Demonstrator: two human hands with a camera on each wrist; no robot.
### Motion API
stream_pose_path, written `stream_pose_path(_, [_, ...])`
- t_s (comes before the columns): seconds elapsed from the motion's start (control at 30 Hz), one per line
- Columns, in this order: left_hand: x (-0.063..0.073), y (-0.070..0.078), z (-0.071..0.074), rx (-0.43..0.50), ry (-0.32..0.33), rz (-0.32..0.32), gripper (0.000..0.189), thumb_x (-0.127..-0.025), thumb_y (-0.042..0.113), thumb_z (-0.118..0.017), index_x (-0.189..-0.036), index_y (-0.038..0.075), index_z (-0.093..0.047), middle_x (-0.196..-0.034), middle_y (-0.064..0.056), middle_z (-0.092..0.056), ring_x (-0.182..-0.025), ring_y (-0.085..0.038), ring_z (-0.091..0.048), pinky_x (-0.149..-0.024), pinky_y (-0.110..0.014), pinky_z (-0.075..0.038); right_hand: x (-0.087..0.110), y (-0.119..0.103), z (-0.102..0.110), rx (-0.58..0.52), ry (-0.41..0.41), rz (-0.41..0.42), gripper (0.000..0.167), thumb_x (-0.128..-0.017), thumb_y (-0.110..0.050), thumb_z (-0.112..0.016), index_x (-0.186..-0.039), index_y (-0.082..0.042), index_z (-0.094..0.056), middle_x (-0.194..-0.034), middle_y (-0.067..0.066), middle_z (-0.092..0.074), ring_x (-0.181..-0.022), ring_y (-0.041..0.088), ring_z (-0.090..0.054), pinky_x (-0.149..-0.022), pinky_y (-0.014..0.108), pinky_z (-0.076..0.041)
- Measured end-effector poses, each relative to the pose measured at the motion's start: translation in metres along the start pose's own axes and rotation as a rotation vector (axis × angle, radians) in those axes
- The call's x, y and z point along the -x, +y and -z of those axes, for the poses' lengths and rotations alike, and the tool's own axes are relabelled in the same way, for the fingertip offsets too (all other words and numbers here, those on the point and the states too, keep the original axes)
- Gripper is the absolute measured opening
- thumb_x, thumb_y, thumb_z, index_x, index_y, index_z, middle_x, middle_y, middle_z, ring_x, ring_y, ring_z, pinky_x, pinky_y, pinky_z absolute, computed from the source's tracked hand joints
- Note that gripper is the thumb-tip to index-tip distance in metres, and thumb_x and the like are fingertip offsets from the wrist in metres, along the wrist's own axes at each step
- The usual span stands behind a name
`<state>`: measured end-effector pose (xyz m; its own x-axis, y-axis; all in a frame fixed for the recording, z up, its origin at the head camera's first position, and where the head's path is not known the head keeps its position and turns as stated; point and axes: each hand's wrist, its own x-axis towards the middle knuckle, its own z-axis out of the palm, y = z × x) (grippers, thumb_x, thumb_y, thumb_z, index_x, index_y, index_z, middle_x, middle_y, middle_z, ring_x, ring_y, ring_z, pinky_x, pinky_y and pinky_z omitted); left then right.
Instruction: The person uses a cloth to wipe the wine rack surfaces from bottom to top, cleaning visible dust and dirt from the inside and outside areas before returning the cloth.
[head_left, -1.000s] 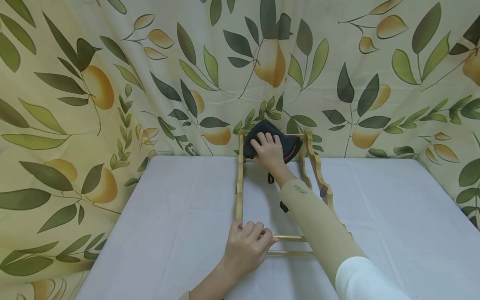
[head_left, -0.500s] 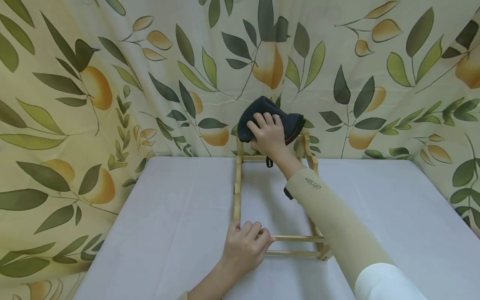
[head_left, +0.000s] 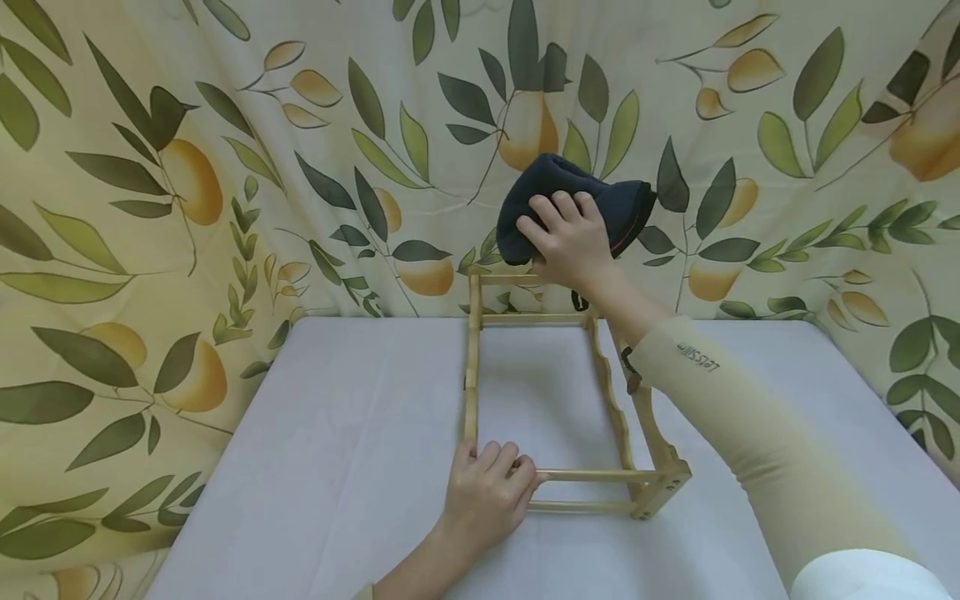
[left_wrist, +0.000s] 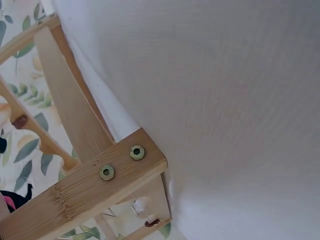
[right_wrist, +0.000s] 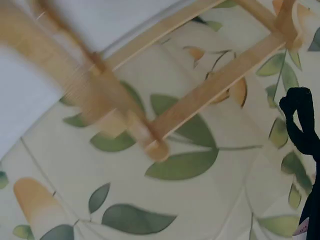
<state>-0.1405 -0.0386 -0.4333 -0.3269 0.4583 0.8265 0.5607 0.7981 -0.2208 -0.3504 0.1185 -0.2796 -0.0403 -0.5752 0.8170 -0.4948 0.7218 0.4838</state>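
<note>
My right hand (head_left: 576,240) grips a dark navy padded cloth item (head_left: 542,179) with a black edge, a thin red line and dangling black loops; its exact kind I cannot tell. It hangs above the far end of a light wooden rack (head_left: 588,476) with wavy side rails. My left hand (head_left: 489,493) holds the rack's near left corner, fingers curled over the front bar. In the left wrist view, two bolts show on a wooden end piece (left_wrist: 75,187). One black loop (right_wrist: 299,117) hangs at the right of the right wrist view.
The rack stands on a white-covered table (head_left: 360,433). Behind and to the left hangs a cream curtain (head_left: 420,158) printed with leaves and fruit. A small brown piece (head_left: 633,382) is on the rack's right side rail.
My right hand has lifted the navy cloth item up from the rack's far end, then moved right with it. My left hand stays on the near corner, and the rack has not shifted noticeably.
</note>
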Motion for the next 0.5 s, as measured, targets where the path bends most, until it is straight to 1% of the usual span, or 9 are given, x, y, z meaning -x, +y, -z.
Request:
stream_pose_path(0.17, [0.000, 0.000, 0.001, 0.005, -0.019, 0.004, 0.041, -0.098, 0.034, -0.036, -0.066, 0.020, -0.057, -0.065, 0.007, -0.048, -0.058, -0.010, -0.045, -0.066, -0.032, -0.037, 0.014, 0.009, 0.019, -0.026, -0.039, -0.016, 0.027, -0.068, -0.010, -0.064, -0.093, -0.009, -0.054, -0.100, 0.013, -0.053, -0.086, 0.033, -0.047, -0.072, 0.047, -0.038])
stream_pose_path(0.33, [-0.002, 0.000, 0.002, 0.010, -0.014, -0.005, 0.039, -0.097, 0.034, -0.037, -0.066, 0.021, -0.057, -0.066, 0.007, -0.048, -0.060, -0.010, -0.045, -0.067, -0.032, -0.036, 0.033, 0.013, 0.039, -0.035, -0.049, -0.049, 0.038, -0.060, -0.010, -0.070, -0.094, -0.010, -0.055, -0.100, 0.013, -0.053, -0.086, 0.034, -0.047, -0.072, 0.048, -0.037])
stream_pose_path(0.4, [-0.002, 0.001, 0.002, 0.011, -0.012, -0.004, 0.039, -0.097, 0.034, -0.038, -0.066, 0.021, -0.057, -0.066, 0.007, -0.048, -0.059, -0.010, -0.045, -0.067, -0.032, -0.036, 0.040, 0.015, 0.047, -0.037, -0.060, -0.053, 0.039, -0.058, -0.010, -0.069, -0.094, -0.010, -0.055, -0.100, 0.013, -0.053, -0.086, 0.034, -0.047, -0.072, 0.048, -0.037])
stream_pose_path(0.47, [-0.003, 0.002, 0.003, 0.013, -0.017, 0.005, 0.040, -0.097, 0.034, -0.037, -0.066, 0.021, -0.057, -0.066, 0.007, -0.048, -0.059, -0.010, -0.045, -0.066, -0.032, -0.036, 0.045, 0.017, 0.055, -0.040, -0.078, -0.054, 0.037, -0.060, -0.011, -0.066, -0.095, -0.010, -0.055, -0.101, 0.014, -0.052, -0.087, 0.034, -0.047, -0.072, 0.048, -0.037])
stream_pose_path(0.5, [-0.003, 0.003, 0.004, 0.009, -0.021, 0.006, 0.040, -0.097, 0.033, -0.036, -0.066, 0.020, -0.057, -0.066, 0.007, -0.048, -0.059, -0.010, -0.045, -0.066, -0.032, -0.036, 0.048, 0.018, 0.059, -0.040, -0.085, -0.057, 0.034, -0.062, -0.011, -0.063, -0.095, -0.010, -0.055, -0.101, 0.014, -0.052, -0.087, 0.035, -0.047, -0.073, 0.049, -0.037])
